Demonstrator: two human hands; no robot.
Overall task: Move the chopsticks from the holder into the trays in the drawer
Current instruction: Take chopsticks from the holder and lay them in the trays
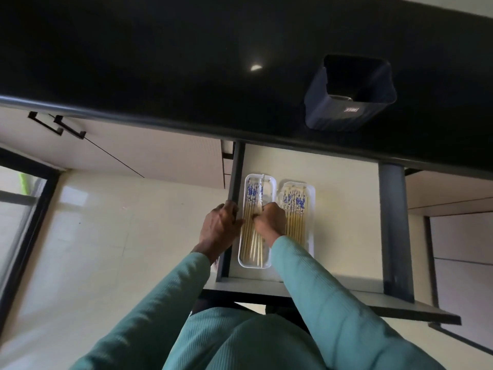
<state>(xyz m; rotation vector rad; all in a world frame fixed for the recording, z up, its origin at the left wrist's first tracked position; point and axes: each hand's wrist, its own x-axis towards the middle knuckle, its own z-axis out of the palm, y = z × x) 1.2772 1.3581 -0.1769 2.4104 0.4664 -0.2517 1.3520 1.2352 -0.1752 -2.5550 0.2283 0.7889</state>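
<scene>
The drawer stands pulled out below the black counter. Two white trays lie side by side in its left part. The left tray holds several bamboo chopsticks with blue-and-white tops. The right tray holds several more chopsticks. My right hand is down in the left tray, fingers curled on the chopsticks there. My left hand rests over the drawer's left wall, fingertips at the left tray's edge. The dark square holder stands on the counter at the right and looks empty.
The black counter fills the top of the view. Cream cabinet doors with black handles sit at the left, more cabinet fronts at the right. The drawer's right half has a bare cream floor. Pale tiled floor lies below left.
</scene>
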